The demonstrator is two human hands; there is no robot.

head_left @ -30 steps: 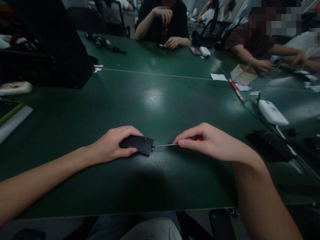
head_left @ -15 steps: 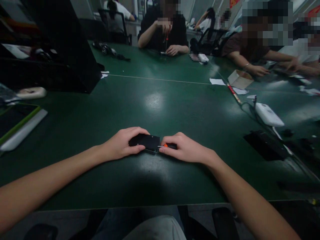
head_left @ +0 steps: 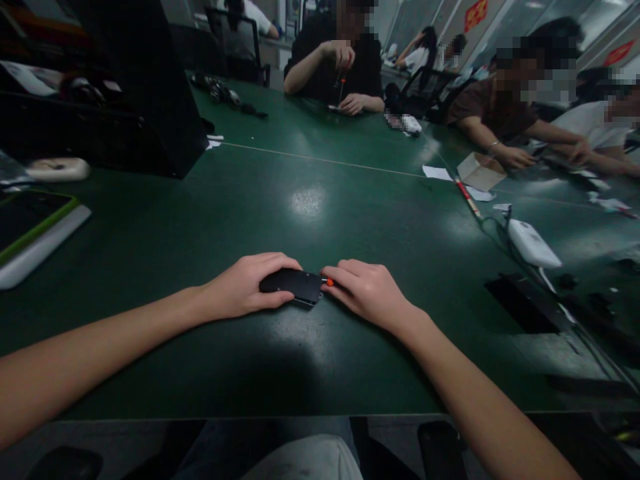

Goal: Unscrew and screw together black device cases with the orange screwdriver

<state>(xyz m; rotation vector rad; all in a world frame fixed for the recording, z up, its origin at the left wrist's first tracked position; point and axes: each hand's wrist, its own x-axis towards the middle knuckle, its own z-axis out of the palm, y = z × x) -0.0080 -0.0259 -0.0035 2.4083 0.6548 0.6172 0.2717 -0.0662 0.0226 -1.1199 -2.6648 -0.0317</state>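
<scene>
The left hand (head_left: 243,288) lies curled over a black device (head_left: 293,285) on the green tabletop (head_left: 310,200), its grip pressed around the near and far edges, pinning it flat. Just right of that grip, the right hand (head_left: 367,291) has its grip pinched on a screwdriver (head_left: 327,283), only an orange bit showing, the tip at the device's right end. Well right of that grip lie a white box (head_left: 533,243) and a black slab (head_left: 523,301); far across, another person's hands (head_left: 345,77) work.
</scene>
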